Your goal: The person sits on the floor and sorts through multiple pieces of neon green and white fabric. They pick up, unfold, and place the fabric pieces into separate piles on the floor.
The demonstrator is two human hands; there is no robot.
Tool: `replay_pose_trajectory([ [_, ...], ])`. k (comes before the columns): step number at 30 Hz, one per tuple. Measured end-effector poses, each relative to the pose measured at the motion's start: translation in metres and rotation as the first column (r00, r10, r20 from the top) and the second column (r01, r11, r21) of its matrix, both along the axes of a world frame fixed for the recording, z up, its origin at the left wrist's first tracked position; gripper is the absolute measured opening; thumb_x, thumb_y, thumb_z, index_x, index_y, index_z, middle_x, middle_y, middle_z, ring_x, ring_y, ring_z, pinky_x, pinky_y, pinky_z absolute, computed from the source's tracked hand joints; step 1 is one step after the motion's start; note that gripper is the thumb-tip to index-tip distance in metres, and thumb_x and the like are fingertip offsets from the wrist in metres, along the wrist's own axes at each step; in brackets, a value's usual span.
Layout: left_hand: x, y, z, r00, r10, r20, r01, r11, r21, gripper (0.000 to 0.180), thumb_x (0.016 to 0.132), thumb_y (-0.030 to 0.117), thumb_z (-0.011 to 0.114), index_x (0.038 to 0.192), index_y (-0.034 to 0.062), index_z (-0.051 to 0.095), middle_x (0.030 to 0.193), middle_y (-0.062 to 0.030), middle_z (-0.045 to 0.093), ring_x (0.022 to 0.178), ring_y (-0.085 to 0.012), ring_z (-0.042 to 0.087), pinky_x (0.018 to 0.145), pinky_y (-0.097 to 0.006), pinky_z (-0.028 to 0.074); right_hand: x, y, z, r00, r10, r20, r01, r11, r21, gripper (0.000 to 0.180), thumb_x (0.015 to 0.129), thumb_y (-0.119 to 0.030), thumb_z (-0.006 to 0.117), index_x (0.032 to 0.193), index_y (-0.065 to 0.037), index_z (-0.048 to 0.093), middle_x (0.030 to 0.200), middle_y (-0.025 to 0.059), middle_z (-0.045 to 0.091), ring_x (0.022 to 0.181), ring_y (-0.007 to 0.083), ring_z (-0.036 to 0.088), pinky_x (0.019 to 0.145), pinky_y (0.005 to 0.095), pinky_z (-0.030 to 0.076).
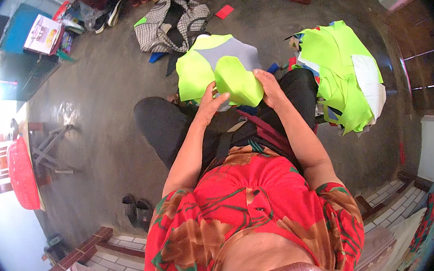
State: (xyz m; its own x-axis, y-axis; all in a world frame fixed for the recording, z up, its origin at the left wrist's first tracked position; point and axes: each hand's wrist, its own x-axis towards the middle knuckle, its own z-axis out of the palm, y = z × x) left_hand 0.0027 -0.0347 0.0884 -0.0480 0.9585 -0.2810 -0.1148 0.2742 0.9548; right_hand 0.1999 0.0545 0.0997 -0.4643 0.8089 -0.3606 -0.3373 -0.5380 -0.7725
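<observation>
Above my lap I hold a neon yellow-green fabric piece [237, 80] between my hands. My left hand [211, 106] pinches its lower left edge, thumb in front. My right hand [271, 88] grips its right edge, with the thumb near the top. Just behind it, another yellow-green piece [192, 74] and a grey fabric panel [229, 51] spread out; whether they are joined to the held piece, I cannot tell. To my right, a tall heap of yellow-green fabric pieces [338, 54] is stacked, with a white piece [365, 73] lying on it.
Ahead on the concrete floor [105, 131] lies a checked cloth bag [152, 32], with a red scrap [224, 12] beside it. Shoes [115, 14] stand at the far left. A red basin [21, 174] and a folding stand [52, 150] are at left. Dark footwear [137, 210] sits behind me.
</observation>
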Motion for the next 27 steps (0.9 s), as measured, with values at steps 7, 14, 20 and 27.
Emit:
replay_pose_trajectory([
  [7,0.0,0.001,-0.038,0.894,0.067,0.443,0.061,0.961,-0.268,0.054,0.085,0.041,0.058,0.123,0.0048,0.047,0.111,-0.0099,0.057,0.1,-0.0212,0.057,0.086,-0.033,0.046,-0.01,-0.01,-0.011,0.983,0.177,-0.057,-0.18,0.983,-0.045,0.021,0.092,-0.026,0.051,0.093,-0.006,0.057,0.088,0.0026,0.062,0.077,0.0126,0.061,0.071,0.0289,0.05],
  [14,-0.006,0.0,-0.023,0.72,-0.068,0.69,0.371,0.879,-0.3,0.049,0.089,0.041,0.052,0.12,0.004,0.049,0.106,-0.012,0.061,0.093,-0.0262,0.061,0.081,-0.038,0.051,-0.013,-0.002,0.001,0.983,0.126,-0.135,-0.136,0.988,-0.07,0.023,0.092,-0.027,0.051,0.096,-0.005,0.056,0.088,0.0025,0.062,0.081,0.0137,0.06,0.075,0.0302,0.049],
  [20,-0.008,0.009,-0.033,0.798,0.287,0.53,-0.188,0.954,-0.234,0.052,0.076,0.004,0.068,0.124,0.0019,0.046,0.112,-0.011,0.057,0.102,-0.0228,0.056,0.088,-0.036,0.046,-0.015,0.0,-0.021,0.994,0.085,0.074,-0.09,0.994,0.061,0.023,0.092,-0.027,0.051,0.091,-0.005,0.058,0.084,-0.0009,0.059,0.076,0.0084,0.054,0.07,0.0252,0.045],
  [27,-0.028,0.007,-0.031,0.874,0.431,0.225,-0.452,0.89,0.051,0.044,0.079,-0.003,0.058,0.122,0.0013,0.046,0.112,-0.0086,0.057,0.099,-0.0197,0.056,0.087,-0.031,0.044,-0.016,0.006,-0.024,0.918,0.067,0.39,-0.091,0.995,0.043,0.023,0.092,-0.027,0.048,0.098,-0.006,0.054,0.088,0.004,0.058,0.079,0.0141,0.057,0.067,0.0286,0.048],
])
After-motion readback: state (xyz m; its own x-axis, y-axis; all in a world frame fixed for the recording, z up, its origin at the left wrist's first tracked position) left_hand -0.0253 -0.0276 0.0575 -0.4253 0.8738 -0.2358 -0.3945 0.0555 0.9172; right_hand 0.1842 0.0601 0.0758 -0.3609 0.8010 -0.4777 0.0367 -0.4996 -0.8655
